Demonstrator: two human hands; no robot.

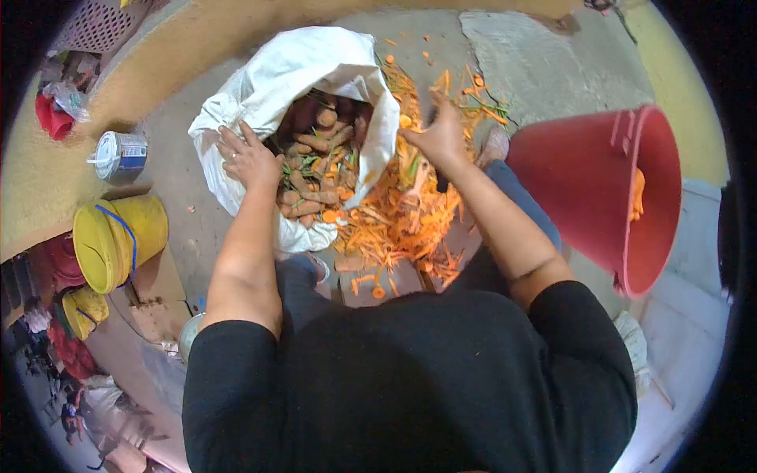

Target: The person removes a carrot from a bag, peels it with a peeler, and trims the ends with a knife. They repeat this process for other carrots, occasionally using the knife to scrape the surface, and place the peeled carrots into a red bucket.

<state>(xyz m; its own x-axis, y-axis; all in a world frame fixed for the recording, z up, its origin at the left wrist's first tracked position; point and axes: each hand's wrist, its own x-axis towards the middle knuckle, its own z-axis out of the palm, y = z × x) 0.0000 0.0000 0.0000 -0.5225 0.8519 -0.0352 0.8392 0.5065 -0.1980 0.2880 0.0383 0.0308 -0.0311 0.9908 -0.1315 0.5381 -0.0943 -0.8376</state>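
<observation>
A white sack (pixel 268 71) lies with its mouth toward me, full of unpeeled carrots (pixel 319 142) with some green stems and cut pieces among them. My left hand (pixel 251 158) rests on the sack's left rim, fingers spread over the fabric. To the right of the mouth, my right hand (pixel 441 140) is over the pile of orange carrot peelings (pixel 394 217), its thumb near the sack's edge and its fingers apart. A pinkish-orange piece (pixel 418 183) lies on the peelings below that hand.
A large red bucket (pixel 568 165) lies tipped on my right, with something orange inside. On the left are a yellow bucket (pixel 150 229) with a blue handle and a small white paint can (pixel 122 154). A low yellowish wall (pixel 158 79) runs behind the sack.
</observation>
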